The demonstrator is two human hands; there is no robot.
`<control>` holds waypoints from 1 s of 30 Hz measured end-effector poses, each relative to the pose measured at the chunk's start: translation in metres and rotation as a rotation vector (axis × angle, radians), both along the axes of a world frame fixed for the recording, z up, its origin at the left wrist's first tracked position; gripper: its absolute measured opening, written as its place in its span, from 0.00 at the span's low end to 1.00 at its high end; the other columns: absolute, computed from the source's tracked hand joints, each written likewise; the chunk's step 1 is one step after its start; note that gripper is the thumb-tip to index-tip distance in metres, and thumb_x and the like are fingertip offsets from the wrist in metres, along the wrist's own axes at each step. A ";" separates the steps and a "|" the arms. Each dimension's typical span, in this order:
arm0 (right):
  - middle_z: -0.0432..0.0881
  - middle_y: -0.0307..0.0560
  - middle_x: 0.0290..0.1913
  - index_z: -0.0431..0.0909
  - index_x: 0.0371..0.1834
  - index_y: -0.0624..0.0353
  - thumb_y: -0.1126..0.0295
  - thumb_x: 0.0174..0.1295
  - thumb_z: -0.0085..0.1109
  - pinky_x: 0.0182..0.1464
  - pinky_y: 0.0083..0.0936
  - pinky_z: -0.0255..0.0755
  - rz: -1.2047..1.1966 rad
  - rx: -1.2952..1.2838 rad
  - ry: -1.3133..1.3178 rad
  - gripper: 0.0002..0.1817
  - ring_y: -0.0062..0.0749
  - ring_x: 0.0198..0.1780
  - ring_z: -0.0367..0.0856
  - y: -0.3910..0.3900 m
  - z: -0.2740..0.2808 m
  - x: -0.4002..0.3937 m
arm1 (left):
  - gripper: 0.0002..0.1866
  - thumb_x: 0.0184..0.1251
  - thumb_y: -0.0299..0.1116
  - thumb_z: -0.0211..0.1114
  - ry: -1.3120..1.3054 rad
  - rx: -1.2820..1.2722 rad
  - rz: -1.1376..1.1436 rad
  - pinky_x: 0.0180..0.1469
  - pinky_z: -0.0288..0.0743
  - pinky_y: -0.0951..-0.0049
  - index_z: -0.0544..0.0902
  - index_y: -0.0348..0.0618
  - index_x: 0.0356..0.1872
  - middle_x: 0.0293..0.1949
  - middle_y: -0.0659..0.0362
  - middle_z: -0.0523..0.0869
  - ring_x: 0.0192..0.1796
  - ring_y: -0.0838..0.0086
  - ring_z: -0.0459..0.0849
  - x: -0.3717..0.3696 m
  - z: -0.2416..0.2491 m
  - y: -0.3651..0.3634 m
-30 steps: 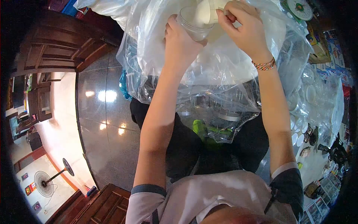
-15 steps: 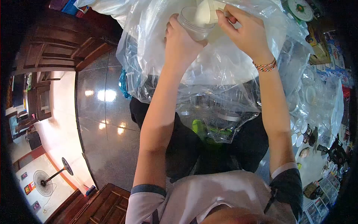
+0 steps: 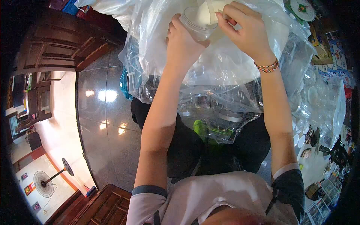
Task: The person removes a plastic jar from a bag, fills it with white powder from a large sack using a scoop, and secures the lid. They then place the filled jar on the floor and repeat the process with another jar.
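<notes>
My left hand is wrapped round a clear round jar, which is tilted with its mouth toward the upper right. A cream-white scoop rests at the jar's mouth, its load pale like powder. The fingers of my right hand are pinched on the scoop's handle side. Beneath both hands spreads a large clear plastic bag with white contents. A braided bracelet circles my right wrist.
Clear plastic bags with round containers lie at the right. A green dial scale stands at the upper right. Lidded jars show through plastic near my knees. A fan and wooden doors are at the left.
The scoop has tipped slightly further over the jar, and my right hand has turned with it, its fingers shifting a little. My left hand and the jar have hardly moved.
</notes>
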State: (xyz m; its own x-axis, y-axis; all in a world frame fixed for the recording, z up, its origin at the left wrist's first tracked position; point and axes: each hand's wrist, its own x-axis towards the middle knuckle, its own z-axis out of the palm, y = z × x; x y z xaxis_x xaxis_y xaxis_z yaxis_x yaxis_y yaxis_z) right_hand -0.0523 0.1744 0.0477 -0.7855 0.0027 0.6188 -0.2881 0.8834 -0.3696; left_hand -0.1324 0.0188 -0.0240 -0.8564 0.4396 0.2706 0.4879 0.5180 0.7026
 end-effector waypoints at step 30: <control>0.74 0.42 0.30 0.75 0.28 0.55 0.70 0.53 0.65 0.38 0.34 0.68 0.075 0.363 0.151 0.07 0.39 0.37 0.75 0.003 0.005 -0.002 | 0.56 0.37 0.34 0.82 -0.008 -0.001 -0.028 0.65 0.67 0.49 0.55 0.37 0.68 0.63 0.38 0.68 0.66 0.43 0.69 0.000 -0.007 0.000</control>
